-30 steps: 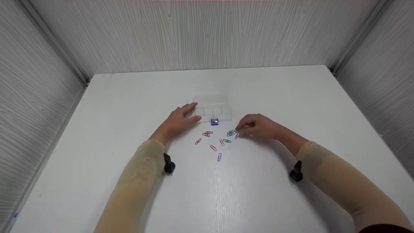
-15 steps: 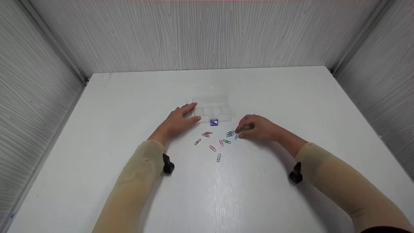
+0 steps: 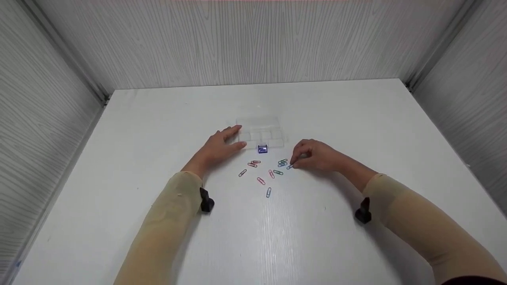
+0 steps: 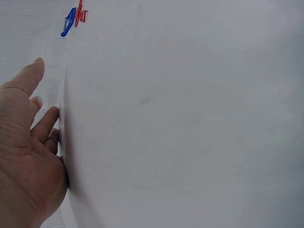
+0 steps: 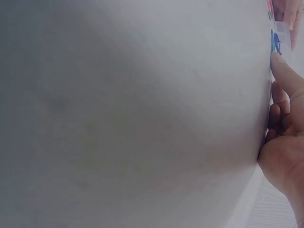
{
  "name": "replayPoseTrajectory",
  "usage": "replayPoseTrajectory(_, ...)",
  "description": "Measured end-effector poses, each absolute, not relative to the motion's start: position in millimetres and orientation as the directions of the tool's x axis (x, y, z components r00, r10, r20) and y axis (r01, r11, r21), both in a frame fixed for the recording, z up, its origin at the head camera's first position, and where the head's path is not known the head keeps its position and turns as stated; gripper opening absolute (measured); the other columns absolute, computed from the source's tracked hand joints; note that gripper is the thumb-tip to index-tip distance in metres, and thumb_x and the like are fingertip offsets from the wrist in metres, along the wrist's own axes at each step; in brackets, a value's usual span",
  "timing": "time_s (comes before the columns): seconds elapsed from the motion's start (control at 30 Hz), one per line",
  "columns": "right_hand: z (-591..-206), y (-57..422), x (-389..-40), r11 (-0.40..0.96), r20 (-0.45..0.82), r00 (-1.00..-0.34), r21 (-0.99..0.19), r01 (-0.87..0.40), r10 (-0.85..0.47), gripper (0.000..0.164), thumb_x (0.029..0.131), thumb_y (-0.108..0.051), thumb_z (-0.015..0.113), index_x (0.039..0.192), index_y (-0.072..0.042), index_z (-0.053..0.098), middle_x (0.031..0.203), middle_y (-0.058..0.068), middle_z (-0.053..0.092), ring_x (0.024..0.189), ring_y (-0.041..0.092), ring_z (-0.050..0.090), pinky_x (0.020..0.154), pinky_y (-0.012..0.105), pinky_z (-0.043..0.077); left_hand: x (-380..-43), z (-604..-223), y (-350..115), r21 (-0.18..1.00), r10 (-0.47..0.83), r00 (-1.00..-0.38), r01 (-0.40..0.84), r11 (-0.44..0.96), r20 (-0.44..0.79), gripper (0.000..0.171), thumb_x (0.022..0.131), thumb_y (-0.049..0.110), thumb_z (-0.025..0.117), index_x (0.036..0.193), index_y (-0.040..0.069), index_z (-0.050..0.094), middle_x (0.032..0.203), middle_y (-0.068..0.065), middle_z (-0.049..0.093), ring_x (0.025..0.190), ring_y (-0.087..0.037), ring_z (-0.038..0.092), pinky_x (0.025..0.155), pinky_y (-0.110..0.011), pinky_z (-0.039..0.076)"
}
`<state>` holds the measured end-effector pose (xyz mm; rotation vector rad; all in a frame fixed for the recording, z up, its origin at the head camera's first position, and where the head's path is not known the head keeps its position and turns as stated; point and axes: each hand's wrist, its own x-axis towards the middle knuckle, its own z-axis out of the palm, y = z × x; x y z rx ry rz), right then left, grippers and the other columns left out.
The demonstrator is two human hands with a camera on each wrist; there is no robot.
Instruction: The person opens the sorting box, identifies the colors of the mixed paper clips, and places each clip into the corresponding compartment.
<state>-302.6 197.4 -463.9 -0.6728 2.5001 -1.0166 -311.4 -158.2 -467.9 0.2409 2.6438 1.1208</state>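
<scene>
Leaning in over a white table [image 3: 261, 237], a person in a pale left sleeve [image 3: 170, 217] and right sleeve [image 3: 424, 217] works among scattered paper clips. Closest lies a lone blue clip [image 3: 269, 192], then a pink clip [image 3: 261, 181], with a brownish-red clip [image 3: 243, 173] off to the left, and a red clip [image 3: 271, 173] and a green clip [image 3: 278, 172] just beside each other. Beyond them the right hand [image 3: 317, 155] pinches a second blue clip [image 3: 290, 167] between thumb and forefinger, seemingly at one end because so slim a piece offers little else to grasp. Near its fingertips sits a green-and-blue cluster [image 3: 282, 165]; across the way, a red bunch [image 3: 252, 164], apparently kept apart by colour. Farther back, the left hand [image 3: 218, 147], thumb and fingers extended and spread, touches the left end of a clear compartment box [image 3: 281, 136], probably to steady so light a thing. Its blue latch [image 3: 262, 149] faces the person, the clear lid [image 3: 259, 123] folded back toward the grained wall [image 3: 253, 43]
</scene>
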Motion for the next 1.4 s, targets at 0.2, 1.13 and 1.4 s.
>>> replayPoseTrajectory(0.2, -465.7, 199.4, -303.3, 0.634, -0.145, -0.818, -0.710, -0.305, -0.556, 0.009, 0.095, -0.018, 0.082, 0.096, -0.026, 0.086, 0.116, -0.001, 0.064, 0.119, 0.024, 0.050, 0.102, 0.044, 0.039, -311.3, -467.6, -157.0, 0.726, 0.254, -0.953, 0.057, 0.685, -0.164, 0.076, 0.099, 0.063, 0.063, 0.166, 0.040, 0.036, 0.176, 0.000, 0.021, 0.164, -0.034, 0.003, 0.129, -0.056, 0.007)
replayPoseTrajectory(1.13, -468.8, 197.3, -301.6, 0.637, -0.133, -0.821, -0.702, -0.318, -0.556, 0.007, 0.096, -0.017, 0.081, 0.091, -0.021, 0.084, 0.114, -0.001, 0.064, 0.117, 0.024, 0.050, 0.107, 0.044, 0.038, -310.6, -469.7, -160.1, 0.740, 0.257, -0.954, 0.061, 0.669, -0.154, 0.076, 0.099, 0.062, 0.064, 0.166, 0.040, 0.036, 0.176, -0.002, 0.021, 0.163, -0.035, 0.003, 0.129, -0.055, 0.007)
replayPoseTrajectory(1.4, -467.4, 198.5, -302.0, 0.650, -0.158, -0.830, -0.705, -0.284, -0.534, 0.006, 0.096, -0.022, 0.081, 0.091, -0.023, 0.084, 0.118, -0.001, 0.065, 0.120, 0.024, 0.051, 0.110, 0.046, 0.038, -312.4, -470.2, -159.8, 0.728, 0.263, -0.953, 0.071, 0.681, -0.152, 0.078, 0.099, 0.063, 0.064, 0.167, 0.039, 0.036, 0.176, -0.002, 0.021, 0.163, -0.036, 0.003, 0.129, -0.055, 0.006)
